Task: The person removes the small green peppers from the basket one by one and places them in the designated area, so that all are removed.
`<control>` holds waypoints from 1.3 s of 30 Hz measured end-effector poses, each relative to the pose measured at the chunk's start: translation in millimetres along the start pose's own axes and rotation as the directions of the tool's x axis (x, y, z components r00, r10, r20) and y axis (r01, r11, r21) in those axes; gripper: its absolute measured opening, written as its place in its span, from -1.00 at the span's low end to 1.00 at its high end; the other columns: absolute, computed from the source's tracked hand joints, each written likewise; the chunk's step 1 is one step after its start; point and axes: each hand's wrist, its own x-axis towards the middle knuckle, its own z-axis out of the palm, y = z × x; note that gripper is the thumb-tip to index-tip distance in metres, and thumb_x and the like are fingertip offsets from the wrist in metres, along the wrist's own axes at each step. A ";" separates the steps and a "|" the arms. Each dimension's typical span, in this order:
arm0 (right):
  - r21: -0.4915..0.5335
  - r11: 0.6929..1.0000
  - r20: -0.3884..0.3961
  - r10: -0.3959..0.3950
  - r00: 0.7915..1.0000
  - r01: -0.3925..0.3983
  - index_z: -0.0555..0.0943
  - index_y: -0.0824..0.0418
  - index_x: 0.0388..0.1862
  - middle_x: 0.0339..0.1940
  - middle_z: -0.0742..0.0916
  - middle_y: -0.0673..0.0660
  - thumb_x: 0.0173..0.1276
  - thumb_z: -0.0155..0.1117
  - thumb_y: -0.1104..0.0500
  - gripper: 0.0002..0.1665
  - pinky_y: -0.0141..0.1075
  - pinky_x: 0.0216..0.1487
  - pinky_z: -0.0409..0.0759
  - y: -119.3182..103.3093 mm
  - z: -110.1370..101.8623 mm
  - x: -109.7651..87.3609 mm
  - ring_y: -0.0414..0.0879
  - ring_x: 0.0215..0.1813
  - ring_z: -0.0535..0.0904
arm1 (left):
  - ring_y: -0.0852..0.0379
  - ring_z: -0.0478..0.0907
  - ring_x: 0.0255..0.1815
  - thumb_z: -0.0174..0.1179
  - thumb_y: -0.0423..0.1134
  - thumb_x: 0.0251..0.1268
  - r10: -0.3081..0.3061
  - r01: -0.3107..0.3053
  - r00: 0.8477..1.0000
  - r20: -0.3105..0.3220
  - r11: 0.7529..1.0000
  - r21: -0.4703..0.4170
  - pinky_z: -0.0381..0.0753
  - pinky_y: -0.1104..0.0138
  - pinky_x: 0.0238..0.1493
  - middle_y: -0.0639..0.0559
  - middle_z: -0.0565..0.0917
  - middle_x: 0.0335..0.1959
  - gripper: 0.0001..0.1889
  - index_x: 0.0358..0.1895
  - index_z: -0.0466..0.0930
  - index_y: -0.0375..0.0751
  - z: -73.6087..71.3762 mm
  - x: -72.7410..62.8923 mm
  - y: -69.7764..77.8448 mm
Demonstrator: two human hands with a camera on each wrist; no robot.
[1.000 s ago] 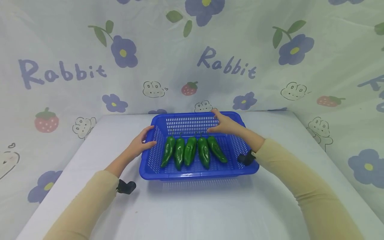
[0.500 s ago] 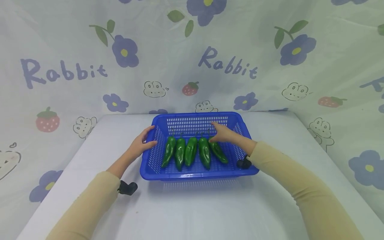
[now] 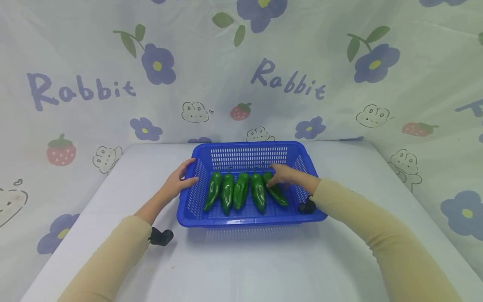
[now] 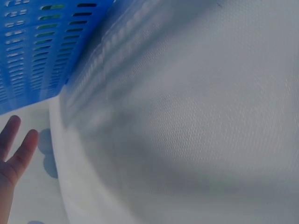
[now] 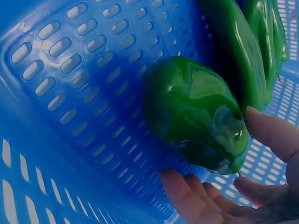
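Several glossy green chili peppers lie side by side in a blue plastic basket (image 3: 241,221). My left hand (image 3: 176,180) is at the basket's left rim, thumb and forefinger reaching its edge. In the left wrist view, two straight fingers (image 4: 21,154) show apart from the basket wall. My right hand (image 3: 288,175) reaches inside, around the stem end of the rightmost pepper (image 3: 278,196). In the right wrist view, the thumb lies against one side of this pepper (image 5: 191,112), while the other fingers (image 5: 184,196) spread along the opposite side with a small gap.
The basket stands on a white-covered table (image 3: 241,268). Behind it hangs a white cloth (image 3: 211,79) printed with flowers, rabbits and strawberries. The nearest neighbouring pepper (image 3: 258,193) lies just left of the right hand. A dark wrist camera (image 3: 307,206) sits over the basket's right side.
My right hand has come down from the basket's back rim to the rightmost pepper, its thumb and fingers now on either side of it. The left hand stays at the left rim.
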 end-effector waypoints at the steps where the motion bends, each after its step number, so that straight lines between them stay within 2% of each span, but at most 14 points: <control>1: 0.015 1.000 0.007 0.005 1.000 -0.005 0.06 0.26 0.41 0.36 0.27 0.34 0.07 0.35 0.23 -0.02 -0.08 -0.27 0.65 0.6 0.5 0.3 0.26 0.29 0.30 | -0.40 0.00 0.36 0.07 -0.22 0.20 0.001 -0.001 1.000 0.000 1.000 0.000 0.16 -0.23 0.21 -0.39 0.01 0.40 -0.23 0.43 -0.11 -0.19 0.0 -0.3 0.4; 9: 0.056 0.998 0.049 0.021 0.999 -0.024 0.08 0.24 0.40 0.31 0.31 0.38 0.10 0.34 0.21 -0.06 -0.13 -0.42 0.66 3.0 2.8 3.1 0.29 0.27 0.31 | -0.37 0.01 0.37 0.06 -0.21 0.22 0.008 -0.008 1.000 -0.004 1.000 -0.011 0.13 -0.21 0.23 -0.38 0.01 0.40 -0.25 0.43 -0.09 -0.19 -1.2 -1.6 1.1; 22: 0.083 0.996 0.062 0.022 0.998 -0.027 0.11 0.26 0.38 0.23 0.38 0.39 0.12 0.31 0.21 -0.11 -0.12 -0.40 0.66 2.6 4.7 1.3 0.28 0.22 0.36 | -0.37 0.03 0.36 0.05 -0.22 0.22 0.015 -0.015 1.000 -0.002 1.000 -0.013 0.15 -0.20 0.23 -0.38 0.02 0.40 -0.26 0.43 -0.10 -0.19 -0.9 -0.8 0.1; 33: 0.150 0.989 0.071 0.006 0.997 -0.016 0.11 0.29 0.37 0.21 0.39 0.41 0.10 0.29 0.26 -0.11 -0.07 -0.32 0.65 3.9 3.0 3.5 0.30 0.21 0.36 | -0.38 0.04 0.36 0.05 -0.21 0.22 0.019 -0.019 1.000 -0.008 1.000 0.004 0.15 -0.20 0.22 -0.39 0.03 0.39 -0.26 0.43 -0.08 -0.22 -1.0 0.0 -1.5; 39: 0.206 0.978 0.060 0.008 0.998 -0.020 0.10 0.28 0.38 0.25 0.35 0.40 0.09 0.28 0.27 -0.10 0.03 -0.17 0.61 1.2 0.6 0.5 0.30 0.24 0.33 | -0.39 0.04 0.35 0.05 -0.21 0.23 0.021 -0.021 1.000 -0.006 1.000 0.009 0.14 -0.22 0.22 -0.41 0.04 0.39 -0.26 0.43 -0.09 -0.22 -0.3 -0.7 -1.3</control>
